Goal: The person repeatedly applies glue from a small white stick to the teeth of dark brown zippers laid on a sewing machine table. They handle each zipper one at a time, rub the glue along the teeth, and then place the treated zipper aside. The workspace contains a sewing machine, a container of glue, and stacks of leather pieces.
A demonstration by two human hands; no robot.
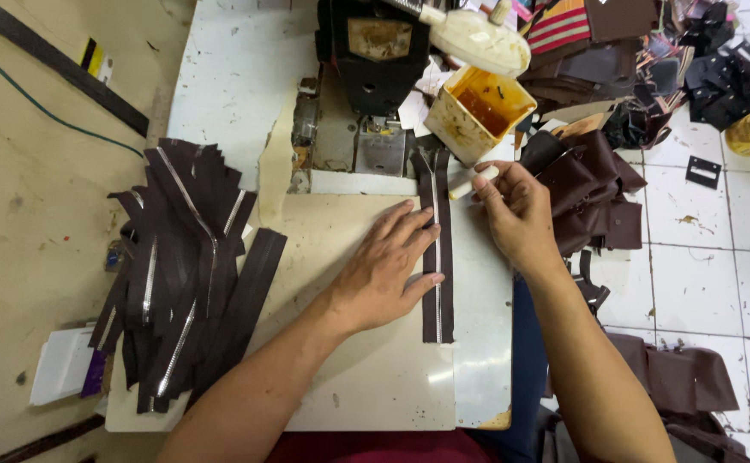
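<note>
Right hand (516, 214) pinches small white applicator stick (473, 181) between thumb and fingertips, closed on it; left hand (388, 270) lies flat, fingers spread, pressing brown zipper strip (438, 249), nothing grasped.

Worktable (366, 377) carries strip near right edge, in front of sewing machine (373, 60).

Zipper pile (186, 266) sits at left edge.

Open glue tub (478, 111) stands just beyond strip's far end.

Risk, judged: strip may skew if flat palm slips; stick may smear metal teeth.

Strip's long axis runs near-to-far, far end toward machine.

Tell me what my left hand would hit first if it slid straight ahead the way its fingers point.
The left hand points up-right, fingertips already on the brown zipper strip. Beyond it, probably the white stick in the right hand.
</note>
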